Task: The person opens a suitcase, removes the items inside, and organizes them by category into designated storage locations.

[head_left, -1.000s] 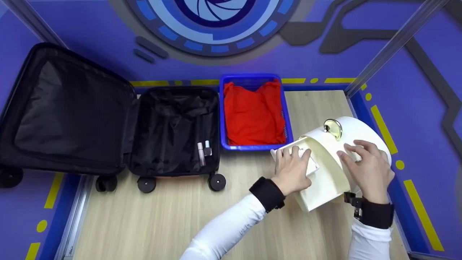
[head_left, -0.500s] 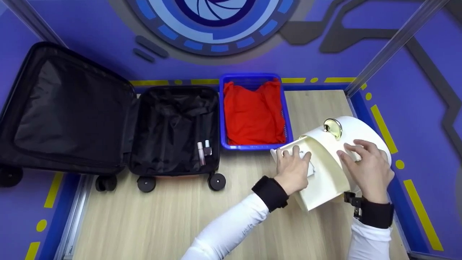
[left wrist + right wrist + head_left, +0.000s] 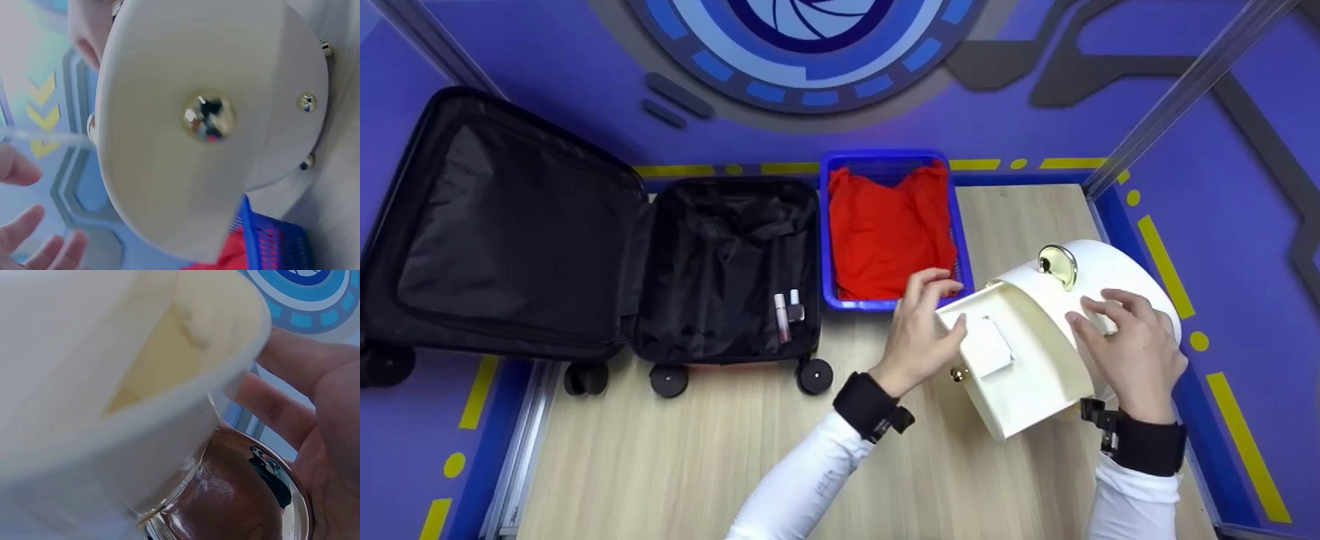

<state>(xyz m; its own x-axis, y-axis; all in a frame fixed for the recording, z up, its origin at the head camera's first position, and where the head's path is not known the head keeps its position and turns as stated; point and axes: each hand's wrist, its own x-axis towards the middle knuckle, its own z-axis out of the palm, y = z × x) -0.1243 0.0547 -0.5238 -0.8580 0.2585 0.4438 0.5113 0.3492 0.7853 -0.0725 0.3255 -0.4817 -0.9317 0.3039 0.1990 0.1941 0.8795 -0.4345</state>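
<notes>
On the right of the table stands a white dome-shaped storage case (image 3: 1117, 274) with round gold ears (image 3: 1058, 267). Its drawer (image 3: 1039, 397) is pulled out to the left. A flat white rectangular piece (image 3: 990, 346) lies inside, near the drawer's front. My left hand (image 3: 919, 334) is beside the drawer front, fingers spread and holding nothing; its fingertips (image 3: 34, 225) also show in the left wrist view. A gold knob (image 3: 209, 115) sits on the drawer front. My right hand (image 3: 1136, 356) holds the case by its front rim, thumb and fingers bent around a gold ear (image 3: 236, 489).
A blue basket (image 3: 829, 225) with red cloth (image 3: 889, 232) stands behind the drawer. To its left is an open black suitcase (image 3: 712, 300); a slim pink tube (image 3: 782, 319) and a small bottle (image 3: 796, 309) lie in it. Blue panels (image 3: 1245, 247) enclose the table.
My left hand has come off the white piece in the drawer and moved left. The white piece sits lower in the drawer than a second ago. My right hand has stayed on the case.
</notes>
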